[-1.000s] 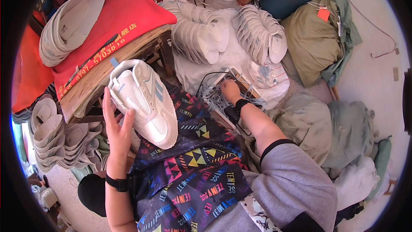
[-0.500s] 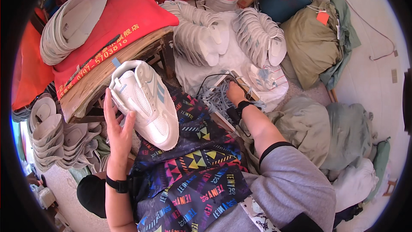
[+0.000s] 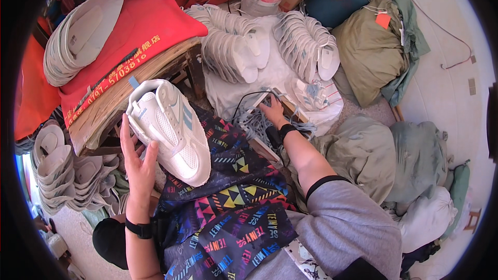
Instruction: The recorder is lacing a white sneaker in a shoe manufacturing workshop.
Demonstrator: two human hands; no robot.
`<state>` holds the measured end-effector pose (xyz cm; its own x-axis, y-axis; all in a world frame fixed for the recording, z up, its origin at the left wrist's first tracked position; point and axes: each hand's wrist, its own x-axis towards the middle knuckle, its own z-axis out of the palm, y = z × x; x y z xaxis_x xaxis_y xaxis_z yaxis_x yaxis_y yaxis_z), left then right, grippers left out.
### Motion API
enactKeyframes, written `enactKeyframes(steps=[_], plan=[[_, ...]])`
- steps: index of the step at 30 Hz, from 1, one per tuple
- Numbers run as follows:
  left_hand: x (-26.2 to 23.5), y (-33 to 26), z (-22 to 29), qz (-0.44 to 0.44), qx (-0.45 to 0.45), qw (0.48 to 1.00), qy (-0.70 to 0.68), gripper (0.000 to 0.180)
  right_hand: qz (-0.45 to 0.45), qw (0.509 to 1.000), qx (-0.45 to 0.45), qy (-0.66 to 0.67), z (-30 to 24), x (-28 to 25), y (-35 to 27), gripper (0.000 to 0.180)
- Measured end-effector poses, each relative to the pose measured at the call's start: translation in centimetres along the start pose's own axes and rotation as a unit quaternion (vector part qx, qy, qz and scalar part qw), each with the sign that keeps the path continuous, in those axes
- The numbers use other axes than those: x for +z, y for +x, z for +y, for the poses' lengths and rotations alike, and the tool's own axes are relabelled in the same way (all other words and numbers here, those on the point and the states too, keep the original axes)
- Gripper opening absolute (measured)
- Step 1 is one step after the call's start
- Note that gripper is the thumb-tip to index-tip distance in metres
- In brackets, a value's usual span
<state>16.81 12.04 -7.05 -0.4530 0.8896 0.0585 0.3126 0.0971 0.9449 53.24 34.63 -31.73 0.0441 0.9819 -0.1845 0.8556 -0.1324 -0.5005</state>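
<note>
While sacks [image 3: 365, 57] crowd the floor [image 3: 347, 106] opposite a red-draped wooden table [image 3: 96, 125], the patterned apron [image 3: 233, 198] lies beneath the white shoe [image 3: 179, 137], the left hand [image 3: 137, 168] spread against its side; steady support should help. The right hand [image 3: 275, 113] dips among grey laces [image 3: 253, 123], its grip hard to tell; lifting 1 strand slowly should limit tangling.

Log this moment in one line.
left hand: against white shoe | right hand: among grey laces in box | shoe: toe end over patterned cloth
</note>
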Motion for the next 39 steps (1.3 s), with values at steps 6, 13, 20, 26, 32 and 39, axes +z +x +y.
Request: enactKeyframes(steps=[6, 13, 20, 26, 32, 39], plan=[[-1.6, -0.8, -0.1, 0.019, 0.029, 0.998, 0.045, 0.066, -0.114, 0.929, 0.082, 0.343, -3.0, -2.9, -1.0, 0.038], [0.0, -0.5, 6.5, -0.052, 0.16, 0.984, -0.055, 0.053, -0.413, 0.824, -0.17, 0.349, -22.8, -19.5, -9.2, 0.018], [1.1, -1.4, 9.6, -0.27, -0.059, 0.905, -0.325, 0.044, -0.526, 0.716, -0.323, 0.328, -31.8, -26.5, -14.0, 0.017], [-3.1, -3.4, 8.1, -0.206, -0.085, 0.95, -0.218, 0.024, -0.074, 0.874, -0.429, 0.217, -29.3, -27.6, -8.7, 0.015], [-7.3, -5.0, 6.6, -0.12, -0.048, 0.964, -0.231, 0.032, 0.084, 0.908, -0.401, 0.086, -22.3, -28.8, -1.3, 0.017], [-7.6, -5.3, 6.7, -0.126, 0.021, 0.952, -0.277, 0.027, 0.207, 0.864, -0.288, -0.357, -16.8, -28.9, 2.0, 0.017]])
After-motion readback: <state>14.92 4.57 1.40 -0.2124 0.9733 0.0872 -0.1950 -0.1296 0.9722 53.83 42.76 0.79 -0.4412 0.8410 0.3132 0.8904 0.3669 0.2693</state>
